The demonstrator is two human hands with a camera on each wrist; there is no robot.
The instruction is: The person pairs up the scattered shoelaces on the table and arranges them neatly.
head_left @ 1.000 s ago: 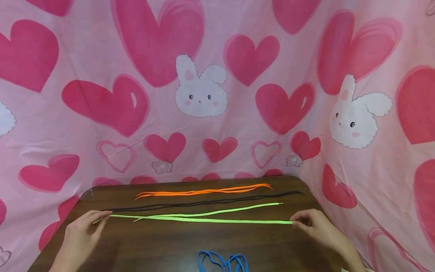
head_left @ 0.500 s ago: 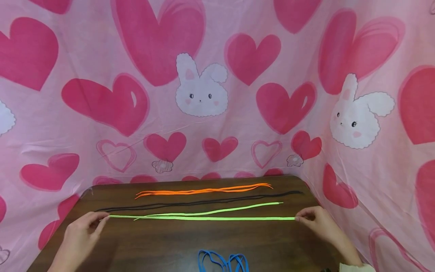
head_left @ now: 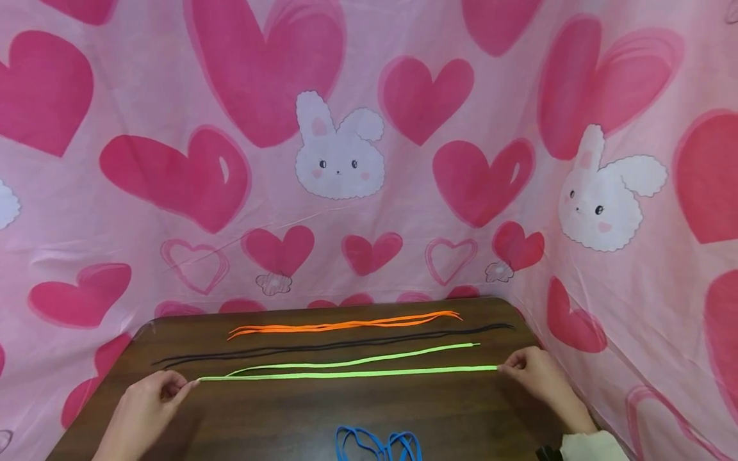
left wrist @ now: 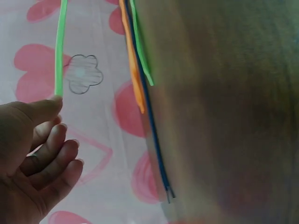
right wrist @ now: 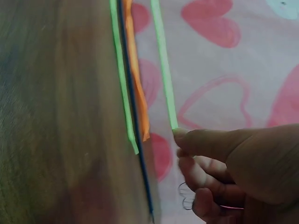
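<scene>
A neon green shoelace [head_left: 352, 374] is stretched straight between my two hands over the table. My left hand [head_left: 144, 410] pinches its left end between thumb and index finger, the other fingers loosely curled in the left wrist view. At the opposite end, my right hand [head_left: 539, 381] pinches the lace the same way. A second green shoelace [head_left: 369, 360] lies on the table just behind it, its left end partly hidden by the stretched one. In both wrist views the held lace stands apart from the laces on the table.
Farther back on the brown table [head_left: 259, 416] lie black shoelaces [head_left: 340, 344] and, behind them, orange shoelaces [head_left: 340, 326]. Loops of a blue shoelace [head_left: 375, 442] lie at the near edge of view. A pink heart-and-rabbit cloth [head_left: 403, 211] hangs behind and beside the table.
My left hand has moved nearer and slightly right, and now pinches the lace's tip, where a short tail stuck out before. My right hand has shifted slightly away from me.
</scene>
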